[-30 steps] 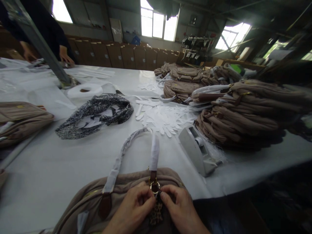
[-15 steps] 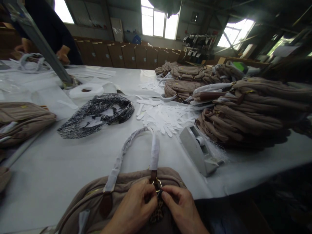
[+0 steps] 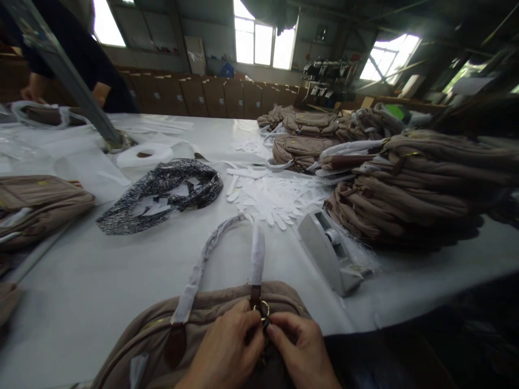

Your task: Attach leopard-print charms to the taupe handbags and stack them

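Note:
A taupe corduroy handbag (image 3: 219,309) lies at the table's near edge, its white-wrapped handle (image 3: 258,254) standing up. By the handle's brown leather tab (image 3: 255,294) hangs a gold ring (image 3: 265,308). My left hand (image 3: 233,346) is closed in a pinch at the ring's left side, thumb and forefinger together. From the right, my right hand (image 3: 302,346) pinches the dark loop of a charm (image 3: 264,324) just below the ring. Most of the charm is hidden between my hands. The fingertips of the two hands nearly meet.
Right of the bag stands a grey tape dispenser (image 3: 330,254). Behind it are stacked taupe bags (image 3: 425,183). White paper strips (image 3: 271,197) and a black-and-white knit scarf (image 3: 141,189) lie ahead. A metal post (image 3: 73,75) rises at left, near a co-worker's arm (image 3: 101,92).
My hands stay at the ring with small finger movements. The ring has turned slightly, and less of the charm's patterned part shows. The co-worker's hands have shifted at the far left.

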Demonstrator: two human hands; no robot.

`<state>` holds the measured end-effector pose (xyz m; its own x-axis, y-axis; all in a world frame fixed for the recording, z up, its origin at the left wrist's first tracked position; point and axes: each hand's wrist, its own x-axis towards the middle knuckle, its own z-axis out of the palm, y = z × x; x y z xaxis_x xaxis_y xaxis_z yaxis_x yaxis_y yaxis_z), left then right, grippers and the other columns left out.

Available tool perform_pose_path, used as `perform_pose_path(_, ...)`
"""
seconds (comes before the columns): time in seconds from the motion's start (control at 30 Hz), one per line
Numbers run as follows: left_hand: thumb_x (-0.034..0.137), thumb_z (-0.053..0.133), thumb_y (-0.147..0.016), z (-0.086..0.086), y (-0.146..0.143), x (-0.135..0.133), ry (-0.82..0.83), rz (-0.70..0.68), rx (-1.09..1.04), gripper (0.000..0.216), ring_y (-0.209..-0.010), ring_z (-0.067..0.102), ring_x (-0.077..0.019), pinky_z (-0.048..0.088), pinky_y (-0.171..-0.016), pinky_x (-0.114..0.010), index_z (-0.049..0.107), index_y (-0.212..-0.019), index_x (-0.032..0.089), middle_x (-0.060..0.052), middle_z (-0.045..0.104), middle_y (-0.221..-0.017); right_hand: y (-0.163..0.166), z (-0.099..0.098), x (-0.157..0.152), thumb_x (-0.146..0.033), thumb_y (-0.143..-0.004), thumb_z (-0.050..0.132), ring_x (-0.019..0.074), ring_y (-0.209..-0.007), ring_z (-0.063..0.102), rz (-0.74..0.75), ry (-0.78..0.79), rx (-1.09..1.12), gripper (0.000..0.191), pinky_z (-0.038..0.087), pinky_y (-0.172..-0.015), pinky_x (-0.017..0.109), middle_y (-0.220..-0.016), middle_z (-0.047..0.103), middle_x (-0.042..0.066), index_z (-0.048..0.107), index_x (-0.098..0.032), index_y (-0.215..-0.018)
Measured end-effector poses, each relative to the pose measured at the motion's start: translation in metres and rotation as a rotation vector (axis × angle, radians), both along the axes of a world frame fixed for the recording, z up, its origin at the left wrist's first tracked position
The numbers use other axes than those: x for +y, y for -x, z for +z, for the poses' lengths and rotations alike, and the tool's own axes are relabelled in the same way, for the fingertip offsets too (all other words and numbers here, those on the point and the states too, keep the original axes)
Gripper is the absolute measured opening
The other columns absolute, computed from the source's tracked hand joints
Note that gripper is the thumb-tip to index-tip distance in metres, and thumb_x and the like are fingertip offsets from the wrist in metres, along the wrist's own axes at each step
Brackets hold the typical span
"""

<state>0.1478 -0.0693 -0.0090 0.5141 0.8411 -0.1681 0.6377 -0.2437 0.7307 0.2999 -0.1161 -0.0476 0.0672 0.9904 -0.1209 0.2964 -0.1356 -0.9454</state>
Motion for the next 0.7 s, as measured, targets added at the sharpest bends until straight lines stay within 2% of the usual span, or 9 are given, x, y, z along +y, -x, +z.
perform_pose_path(0.23, 0.016, 0.045, -0.083, -0.002, 0.002, -0.002, 0.027, 0.012, -0.033, 0.023, -0.077, 0.058, -0.0144, 0.038, -0.068, -0.022, 0.064, -0.072, 0.022, -0.001, 0.06, -0.082, 0.001, -0.003, -0.001, -0.028, -0.081, 0.06, 0.0213, -0.082, 0.069, -0.017, -0.006, 0.015, 0.02, 0.054, -0.075, 0.026, -0.09, 0.074, 0.005, 0.074, -0.024, -0.095)
perform_pose_path(0.43, 0.016, 0.046, -0.083, -0.001, 0.003, 0.0, 0.016, -0.028, -0.002, 0.021, -0.077, 0.058, -0.0145, 0.039, -0.068, -0.021, 0.064, -0.074, 0.023, -0.001, 0.061, -0.083, 0.002, 0.002, -0.002, -0.027, -0.08, 0.061, 0.0211, -0.08, 0.069, -0.016, -0.019, 0.01, 0.02, 0.055, -0.073, 0.025, -0.087, 0.075, 0.004, 0.074, -0.024, -0.094)
perform_pose_path(0.7, 0.011, 0.037, -0.085, -0.004, -0.005, -0.01, -0.189, -0.08, 0.308, 0.027, -0.078, 0.064, -0.0181, 0.044, -0.064, -0.025, 0.06, -0.091, 0.023, -0.006, 0.059, -0.099, 0.005, 0.0, -0.005, -0.024, -0.079, 0.061, 0.0229, -0.081, 0.07, -0.017, -0.059, -0.047, 0.018, 0.055, -0.074, 0.029, -0.088, 0.075, 0.003, 0.074, -0.026, -0.092)
